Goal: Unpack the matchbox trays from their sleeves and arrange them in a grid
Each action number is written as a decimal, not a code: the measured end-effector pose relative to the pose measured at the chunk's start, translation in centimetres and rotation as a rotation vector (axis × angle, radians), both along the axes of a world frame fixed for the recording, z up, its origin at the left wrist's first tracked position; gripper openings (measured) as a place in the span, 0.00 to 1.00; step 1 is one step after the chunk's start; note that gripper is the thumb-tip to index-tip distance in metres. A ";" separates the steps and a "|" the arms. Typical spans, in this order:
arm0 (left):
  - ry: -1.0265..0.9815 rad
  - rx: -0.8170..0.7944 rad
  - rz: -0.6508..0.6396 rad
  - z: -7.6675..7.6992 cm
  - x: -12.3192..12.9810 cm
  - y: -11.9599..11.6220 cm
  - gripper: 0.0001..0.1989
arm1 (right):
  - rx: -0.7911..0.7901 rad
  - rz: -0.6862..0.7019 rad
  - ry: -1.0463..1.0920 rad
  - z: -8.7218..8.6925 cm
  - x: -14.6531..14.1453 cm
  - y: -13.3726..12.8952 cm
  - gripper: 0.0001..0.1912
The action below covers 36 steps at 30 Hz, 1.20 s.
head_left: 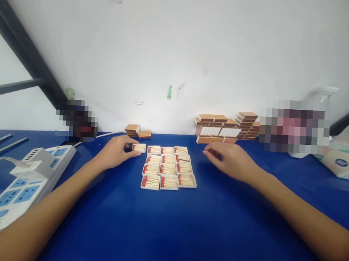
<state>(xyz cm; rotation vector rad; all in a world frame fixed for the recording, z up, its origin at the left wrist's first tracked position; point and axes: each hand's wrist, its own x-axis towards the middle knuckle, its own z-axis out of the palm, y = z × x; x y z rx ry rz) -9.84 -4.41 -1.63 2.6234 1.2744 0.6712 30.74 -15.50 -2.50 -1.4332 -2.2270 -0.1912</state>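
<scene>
Several open matchbox trays [169, 182] filled with red-tipped matches lie in rows on the blue table [169, 227]. At the left end of the back row, my left hand [115, 151] has its thumb and fingers around one more match tray [139, 147]. To the right of the rows, my right hand [230, 158] hovers just off the trays, its fingers curled together near the thumb. Nothing shows between those fingertips. The matches in each tray lie sideways, with their red heads toward the left.
Stacked matchboxes [218, 129] stand by the wall at the back right, and a small matchbox pile [132, 130] at the back left. A white power strip [28, 189] with a plugged charger lies left. A tissue pack [341, 158] sits far right.
</scene>
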 end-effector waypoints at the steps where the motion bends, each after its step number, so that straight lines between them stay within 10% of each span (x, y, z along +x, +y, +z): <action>1: 0.003 -0.013 -0.017 -0.1 0.2 -0.1 0.20 | -0.013 -0.001 -0.006 0.0 0.0 0.0 0.10; 10: 0.047 0.392 0.100 0.6 0.9 1.3 0.23 | -0.041 0.016 -0.026 0.3 -1.1 -0.3 0.11; 36: -0.061 0.280 0.251 -1.7 -0.4 3.7 0.13 | -0.140 0.000 0.054 0.1 -1.3 0.0 0.11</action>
